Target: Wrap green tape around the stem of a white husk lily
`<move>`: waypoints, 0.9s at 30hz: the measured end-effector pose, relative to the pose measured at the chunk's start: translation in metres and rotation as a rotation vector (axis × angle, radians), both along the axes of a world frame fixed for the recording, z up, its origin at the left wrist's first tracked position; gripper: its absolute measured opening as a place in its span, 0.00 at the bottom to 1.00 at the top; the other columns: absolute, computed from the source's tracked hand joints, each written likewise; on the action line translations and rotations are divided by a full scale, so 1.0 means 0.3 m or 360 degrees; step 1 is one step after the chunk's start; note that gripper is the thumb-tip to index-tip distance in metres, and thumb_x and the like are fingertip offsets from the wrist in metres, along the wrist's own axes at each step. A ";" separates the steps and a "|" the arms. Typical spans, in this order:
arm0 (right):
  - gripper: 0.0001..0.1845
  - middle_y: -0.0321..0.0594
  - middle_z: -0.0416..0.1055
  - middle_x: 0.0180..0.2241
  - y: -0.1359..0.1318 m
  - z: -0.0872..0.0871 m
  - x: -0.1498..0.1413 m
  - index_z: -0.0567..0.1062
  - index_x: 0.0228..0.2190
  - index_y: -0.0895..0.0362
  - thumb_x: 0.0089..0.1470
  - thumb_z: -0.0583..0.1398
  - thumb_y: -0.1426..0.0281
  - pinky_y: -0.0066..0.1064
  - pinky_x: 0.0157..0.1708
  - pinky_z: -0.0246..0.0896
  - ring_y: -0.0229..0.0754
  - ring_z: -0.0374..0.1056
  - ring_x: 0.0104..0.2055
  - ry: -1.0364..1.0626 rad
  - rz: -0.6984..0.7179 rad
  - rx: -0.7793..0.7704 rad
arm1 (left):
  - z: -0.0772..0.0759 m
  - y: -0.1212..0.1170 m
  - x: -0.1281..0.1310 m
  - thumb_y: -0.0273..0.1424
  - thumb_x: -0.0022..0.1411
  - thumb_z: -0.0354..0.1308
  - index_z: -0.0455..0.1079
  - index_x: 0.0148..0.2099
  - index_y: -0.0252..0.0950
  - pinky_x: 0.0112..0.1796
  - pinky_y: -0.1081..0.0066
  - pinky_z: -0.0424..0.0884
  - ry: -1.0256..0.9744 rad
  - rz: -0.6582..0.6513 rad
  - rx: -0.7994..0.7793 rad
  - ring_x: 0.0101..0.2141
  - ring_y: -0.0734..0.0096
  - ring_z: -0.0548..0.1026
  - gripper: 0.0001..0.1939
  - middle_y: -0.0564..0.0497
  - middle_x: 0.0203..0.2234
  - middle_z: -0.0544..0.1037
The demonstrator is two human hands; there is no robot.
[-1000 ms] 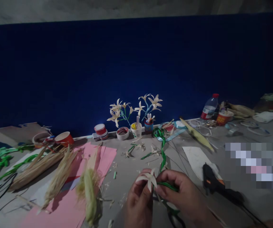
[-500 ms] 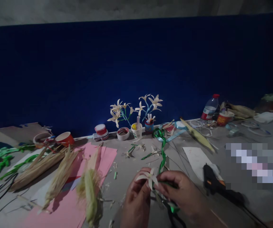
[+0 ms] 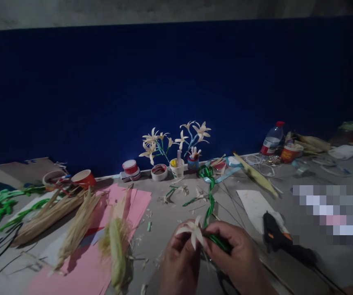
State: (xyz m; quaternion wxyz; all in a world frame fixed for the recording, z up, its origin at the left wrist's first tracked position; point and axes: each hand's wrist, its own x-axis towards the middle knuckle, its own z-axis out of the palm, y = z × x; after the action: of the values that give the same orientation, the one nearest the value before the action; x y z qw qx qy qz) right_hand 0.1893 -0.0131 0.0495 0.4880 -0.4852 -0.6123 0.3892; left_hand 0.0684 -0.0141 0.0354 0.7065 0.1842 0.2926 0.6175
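A pale flower of corn-husk petals faces up between my two hands. My left hand is closed around its base, thumb and fingers pinched together. Close beside it, my right hand pinches a shiny green ribbon near the flower's base. The ribbon runs on as a twisted strip up to a bundled coil at the back. The flower's stem is mostly hidden by my fingers. Below my right hand, dark loops like scissor handles show in part.
A black glue gun with its cord lies at the right, by white paper. Corn husks and pink paper cover the left. Finished husk flowers, cups and a bottle line the back.
My right hand now has more green ribbon gathered across its fingers, and the green end below it is out of sight. The flower stays in my left hand, turned slightly.
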 end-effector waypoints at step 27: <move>0.05 0.36 0.74 0.18 -0.023 -0.005 0.007 0.77 0.25 0.54 0.49 0.60 0.73 0.27 0.24 0.63 0.40 0.70 0.21 -0.0530 -0.0287 0.0776 | -0.002 -0.014 0.006 0.37 0.41 0.75 0.78 0.34 0.38 0.41 0.70 0.70 0.0086 -0.0058 -0.0032 0.34 0.66 0.77 0.17 0.50 0.30 0.81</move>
State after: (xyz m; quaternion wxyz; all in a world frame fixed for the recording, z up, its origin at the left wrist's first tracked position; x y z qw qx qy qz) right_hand 0.1913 -0.0201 0.0480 0.5155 -0.4633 -0.7137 0.1011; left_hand 0.0703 -0.0184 0.0348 0.7113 0.1989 0.3144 0.5963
